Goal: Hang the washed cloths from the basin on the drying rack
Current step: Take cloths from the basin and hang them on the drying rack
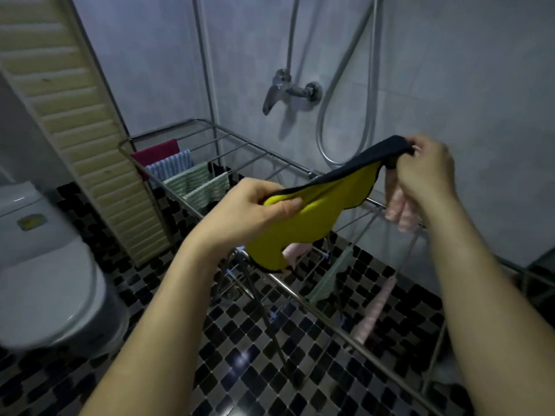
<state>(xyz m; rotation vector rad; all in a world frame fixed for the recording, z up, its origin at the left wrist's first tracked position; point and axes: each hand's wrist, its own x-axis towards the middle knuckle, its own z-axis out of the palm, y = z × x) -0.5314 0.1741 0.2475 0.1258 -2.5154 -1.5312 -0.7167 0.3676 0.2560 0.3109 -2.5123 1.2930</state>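
My left hand [264,205] pinches one corner of a soft yellow cloth [312,223] with a dark back and a wavy dark edge. My right hand [426,172] pinches the opposite corner, higher up. The cloth sags between them, above the thin metal rails of the drying rack [240,139]. At the rack's far end a maroon cloth [156,151], a blue striped cloth [171,166] and a green striped cloth [195,181] drape over rails.

Matt yellow cloth [303,223], shiny metal drying rack [192,123], glossy tiled floor [240,340].
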